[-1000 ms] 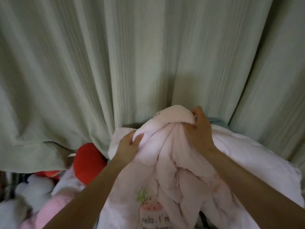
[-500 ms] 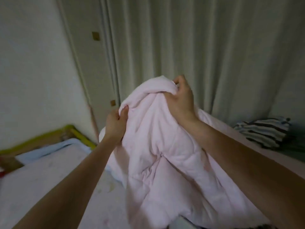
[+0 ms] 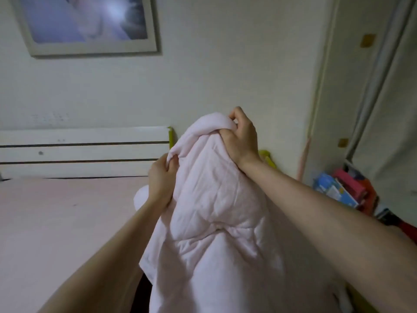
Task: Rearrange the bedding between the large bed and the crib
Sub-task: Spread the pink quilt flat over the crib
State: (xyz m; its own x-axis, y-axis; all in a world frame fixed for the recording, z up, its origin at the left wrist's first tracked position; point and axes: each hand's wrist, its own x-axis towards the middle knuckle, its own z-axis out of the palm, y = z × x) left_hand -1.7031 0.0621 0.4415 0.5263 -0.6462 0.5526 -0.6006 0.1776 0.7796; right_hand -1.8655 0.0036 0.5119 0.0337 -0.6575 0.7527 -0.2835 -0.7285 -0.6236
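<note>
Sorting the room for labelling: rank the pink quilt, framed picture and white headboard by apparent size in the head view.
1. pink quilt, though nearest the camera
2. white headboard and framed picture: alike, both cropped, unranked

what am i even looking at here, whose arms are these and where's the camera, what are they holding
There is no machine here. A person wears a camera on the head, so you see their own two arms reaching forward. The left hand and right hand both grip the bunched top of a pale pink quilted blanket, which is lifted and hangs down. To the left lies a large bed with a pink sheet and a white headboard. A framed picture hangs on the wall above.
</note>
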